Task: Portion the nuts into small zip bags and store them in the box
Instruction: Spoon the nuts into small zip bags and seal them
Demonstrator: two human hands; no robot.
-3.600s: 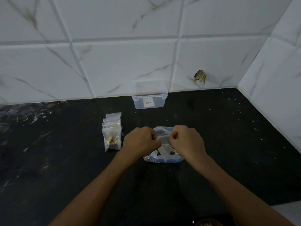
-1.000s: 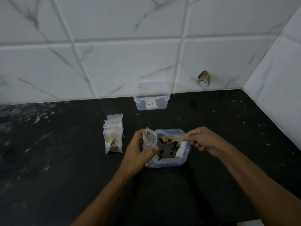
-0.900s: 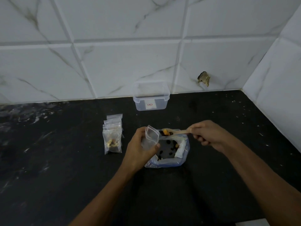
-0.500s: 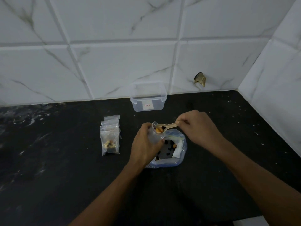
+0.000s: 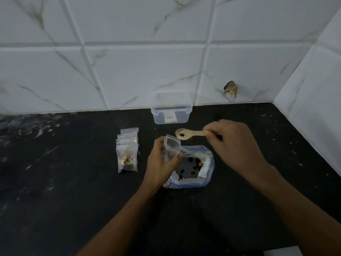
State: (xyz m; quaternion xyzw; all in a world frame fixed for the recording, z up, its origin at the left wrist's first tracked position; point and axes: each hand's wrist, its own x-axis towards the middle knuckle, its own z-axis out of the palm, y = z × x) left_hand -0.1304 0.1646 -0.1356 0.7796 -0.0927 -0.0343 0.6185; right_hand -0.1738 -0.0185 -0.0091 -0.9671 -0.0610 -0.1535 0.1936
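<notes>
While the left hand grips a small zip bag upright over the big nut bag, the right hand pinches a wooden spoon just above; the box waits behind by the wall.

Dim corner: black speckled countertop, white marble-veined wall tiles, one chipped hole.

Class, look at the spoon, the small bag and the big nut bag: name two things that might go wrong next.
1. The left hand pinches the small zip bag by one side; its mouth may sag, so nuts could miss it.
2. The wooden spoon in the right hand carries one dark piece beyond the large nut bag; it could drop onto the counter.
</notes>
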